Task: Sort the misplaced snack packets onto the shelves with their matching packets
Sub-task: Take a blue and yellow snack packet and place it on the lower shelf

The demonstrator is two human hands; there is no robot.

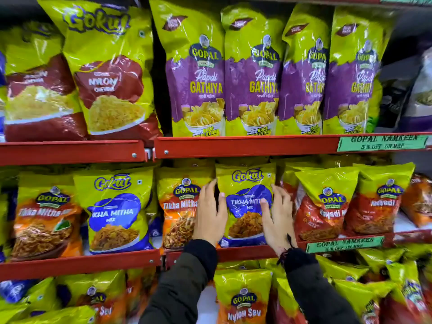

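Middle shelf, right bay: both hands are on one packet that stands upright at the shelf front.
Held packet: Gokul Tikha Mitha packet (245,204), yellow-green top, blue panel, snack picture below; its base sits on the red shelf lip (245,252).
Left hand (211,212): fingers spread flat along the packet's left edge, thumb lying on its front; the palm partly covers the neighbour on that side.
Right hand (277,217): fingers open across the packet's right front and edge, touching the film.
Grip: packet pressed between the two open hands, neither hand curled into a fist.
Sleeves: dark, reaching up from the bottom of the view.
Left neighbour: Gopal Tikha Mitha packet (178,206), orange, touching the held one.
Right neighbour: Gopal Nadiyadi packets (323,206), red, just beside the right hand.
Matching item: second Gokul Tikha Mitha packet (115,209) in the left bay of the same shelf, beyond the orange one.
Upper shelf: Gopal Papdi Gathiya packets (253,73), purple, in a row; Gokul Nylon packets (109,73) to their left.
Lower shelf: Gopal Nylon Sev packet (243,298) under the hands.
Label: green price tag (344,244), text blurred.
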